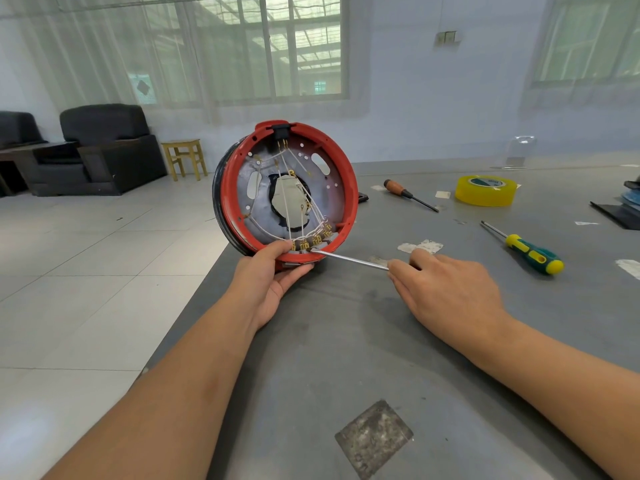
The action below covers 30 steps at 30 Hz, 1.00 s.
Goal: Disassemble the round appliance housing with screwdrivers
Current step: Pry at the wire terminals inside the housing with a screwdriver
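Housing (291, 188) red, no legible label | left hand (273, 271) grips rim | right hand (446, 289) pinches screwdriver (349, 259)

Both forearms bare, no sleeves, rings or watch; left hand (273, 271), right hand (450, 292).

Red housing (289, 188), yellow tape roll (486, 190), green-and-yellow screwdriver (533, 253) (grey table (346, 341)).

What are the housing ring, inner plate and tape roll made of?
Housing ring: probably moulded plastic, matte red with an even colour. Inner plate: likely sheet metal, dull grey sheen, punched slots and holes. Tape roll: translucent yellow plastic film, glossy, apparently wound on a core.
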Tool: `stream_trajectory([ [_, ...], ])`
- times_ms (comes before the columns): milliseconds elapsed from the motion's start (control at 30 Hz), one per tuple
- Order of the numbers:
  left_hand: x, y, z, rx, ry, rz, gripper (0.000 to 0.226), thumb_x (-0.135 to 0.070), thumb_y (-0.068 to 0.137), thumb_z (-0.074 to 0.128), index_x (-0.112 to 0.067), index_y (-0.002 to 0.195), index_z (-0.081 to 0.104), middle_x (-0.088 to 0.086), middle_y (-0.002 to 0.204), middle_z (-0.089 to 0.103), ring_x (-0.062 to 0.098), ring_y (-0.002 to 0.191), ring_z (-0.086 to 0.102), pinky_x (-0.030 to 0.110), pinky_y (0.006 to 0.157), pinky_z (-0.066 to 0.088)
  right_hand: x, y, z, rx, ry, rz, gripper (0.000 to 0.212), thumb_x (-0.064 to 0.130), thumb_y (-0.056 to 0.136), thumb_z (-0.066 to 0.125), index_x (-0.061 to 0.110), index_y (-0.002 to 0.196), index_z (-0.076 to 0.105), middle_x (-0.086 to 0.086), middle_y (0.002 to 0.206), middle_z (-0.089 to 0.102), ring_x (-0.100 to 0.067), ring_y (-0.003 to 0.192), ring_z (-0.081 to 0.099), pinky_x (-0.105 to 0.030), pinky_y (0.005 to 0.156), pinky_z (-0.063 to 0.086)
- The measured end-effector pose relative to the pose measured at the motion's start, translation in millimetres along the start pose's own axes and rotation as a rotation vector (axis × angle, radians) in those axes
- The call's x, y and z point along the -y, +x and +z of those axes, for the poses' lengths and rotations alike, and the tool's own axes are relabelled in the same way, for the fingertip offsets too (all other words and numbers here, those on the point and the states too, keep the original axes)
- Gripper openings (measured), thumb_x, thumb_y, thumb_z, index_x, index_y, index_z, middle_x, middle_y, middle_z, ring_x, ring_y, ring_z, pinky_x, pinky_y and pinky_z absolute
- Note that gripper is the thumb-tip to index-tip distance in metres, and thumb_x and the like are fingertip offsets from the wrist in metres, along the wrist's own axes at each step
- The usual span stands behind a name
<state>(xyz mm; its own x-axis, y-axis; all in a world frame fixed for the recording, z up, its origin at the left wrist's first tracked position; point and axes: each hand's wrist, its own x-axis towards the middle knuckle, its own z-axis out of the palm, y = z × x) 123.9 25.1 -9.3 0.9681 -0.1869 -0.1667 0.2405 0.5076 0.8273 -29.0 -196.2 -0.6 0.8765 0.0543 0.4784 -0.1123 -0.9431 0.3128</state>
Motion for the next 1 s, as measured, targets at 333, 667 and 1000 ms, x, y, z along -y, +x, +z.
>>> stream_trajectory([
  [333, 1, 0, -1, -0.008, 0.015, 0.02, 0.017, 0.001, 0.095, 0.069, 0.004, 0.112, 0.066, 0.021, 0.092, 0.08, 0.037, 0.092, 0.08, 0.045, 0.074, 0.068, -2, -2, 7, 0.029, 0.149, 0.059, 0.04, 0.051, 0.105, 0.024, 0.032, 0.105, 0.06, 0.006, 0.082, 0.054, -0.025, 0.067, 0.061, -0.032, 0.052, 0.046],
  [667, 1, 2, -2, 0.012, 0.057, 0.029, 0.022, 0.003, 0.096, 0.069, 0.002, 0.117, 0.063, 0.019, 0.087, 0.08, 0.036, 0.088, 0.08, 0.044, 0.069, 0.068, -10, 0, 10, 0.076, 0.215, 0.055, 0.042, 0.054, 0.103, 0.024, 0.035, 0.105, 0.061, 0.008, 0.083, 0.057, -0.022, 0.07, 0.061, -0.034, 0.055, 0.051],
  [1000, 1, 1, -2, 0.027, 0.086, 0.011, 0.031, 0.0, 0.095, 0.07, 0.004, 0.124, 0.061, 0.018, 0.088, 0.08, 0.038, 0.087, 0.08, 0.043, 0.066, 0.067, -11, -1, 9, 0.076, 0.214, 0.056, 0.042, 0.054, 0.103, 0.023, 0.035, 0.107, 0.061, 0.008, 0.087, 0.06, -0.024, 0.077, 0.064, -0.036, 0.061, 0.054],
])
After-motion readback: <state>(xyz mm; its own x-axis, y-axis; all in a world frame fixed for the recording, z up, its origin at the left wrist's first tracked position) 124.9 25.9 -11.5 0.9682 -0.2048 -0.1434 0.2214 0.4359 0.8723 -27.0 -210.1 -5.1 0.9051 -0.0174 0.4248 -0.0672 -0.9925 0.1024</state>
